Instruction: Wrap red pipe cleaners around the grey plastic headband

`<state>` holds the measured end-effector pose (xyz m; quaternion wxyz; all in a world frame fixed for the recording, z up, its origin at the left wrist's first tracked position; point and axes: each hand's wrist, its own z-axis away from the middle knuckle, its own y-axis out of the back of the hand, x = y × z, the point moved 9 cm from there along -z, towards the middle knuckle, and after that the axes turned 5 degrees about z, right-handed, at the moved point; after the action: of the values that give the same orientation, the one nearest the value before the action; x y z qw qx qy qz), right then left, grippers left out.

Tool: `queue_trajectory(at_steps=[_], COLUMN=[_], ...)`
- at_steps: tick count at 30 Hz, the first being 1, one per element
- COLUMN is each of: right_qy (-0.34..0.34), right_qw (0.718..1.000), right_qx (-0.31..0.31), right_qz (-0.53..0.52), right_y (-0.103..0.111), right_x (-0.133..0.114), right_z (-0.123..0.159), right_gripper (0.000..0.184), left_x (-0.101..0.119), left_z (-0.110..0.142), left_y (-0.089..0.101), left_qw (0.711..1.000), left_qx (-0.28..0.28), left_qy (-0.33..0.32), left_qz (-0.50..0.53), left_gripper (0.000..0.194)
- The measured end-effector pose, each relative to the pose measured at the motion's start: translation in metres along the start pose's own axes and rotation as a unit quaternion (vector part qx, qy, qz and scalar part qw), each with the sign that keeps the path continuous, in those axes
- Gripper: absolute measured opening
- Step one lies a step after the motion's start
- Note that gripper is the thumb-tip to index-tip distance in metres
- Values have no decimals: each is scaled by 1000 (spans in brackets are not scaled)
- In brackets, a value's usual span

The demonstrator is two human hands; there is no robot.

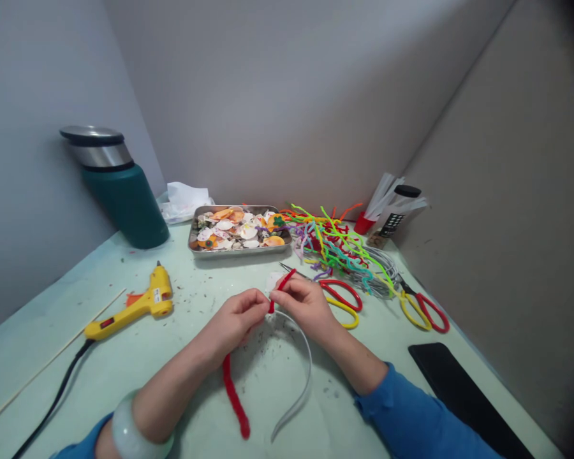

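My left hand [239, 317] and my right hand [305, 302] meet at the middle of the table, fingers pinched together. Both grip a grey headband [302, 382] at its top. A red pipe cleaner [233, 396] is wound along the left side of the band. Its free end [285, 280] sticks up between my right fingers. The band's lower ends curve back toward me over the table. A white shell [274, 280] lies just behind my hands.
Yellow glue gun [138, 306] with black cord lies at left, a wooden stick [52, 360] beside it. Metal tray of shells [239, 233], a heap of coloured pipe cleaners [337, 245], two scissors [342, 299] [423, 309], a green flask [119, 188], a black phone [459, 392].
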<state>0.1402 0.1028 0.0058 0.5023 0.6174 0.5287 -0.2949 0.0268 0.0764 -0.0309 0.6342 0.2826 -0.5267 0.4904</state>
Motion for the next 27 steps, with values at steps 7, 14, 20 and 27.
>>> queue_trajectory(at_steps=[7, 14, 20, 27], right_qy=[-128, -268, -339, -312], right_qw=[988, 938, 897, 927], right_qx=[-45, -94, -141, -129], right_qz=[-75, -197, -248, -161], right_y=[-11, -30, -44, -35], right_x=[21, 41, 49, 47], right_z=[4, 17, 27, 22], right_gripper=[30, 31, 33, 39], left_x=[10, 22, 21, 23], left_z=[3, 2, 2, 3], left_y=[5, 6, 1, 19], left_qw=[998, 987, 990, 983], left_qx=[53, 71, 41, 122], left_qy=[-34, -124, -126, -112], left_qz=[-20, -69, -55, -74], left_gripper=[26, 14, 14, 17])
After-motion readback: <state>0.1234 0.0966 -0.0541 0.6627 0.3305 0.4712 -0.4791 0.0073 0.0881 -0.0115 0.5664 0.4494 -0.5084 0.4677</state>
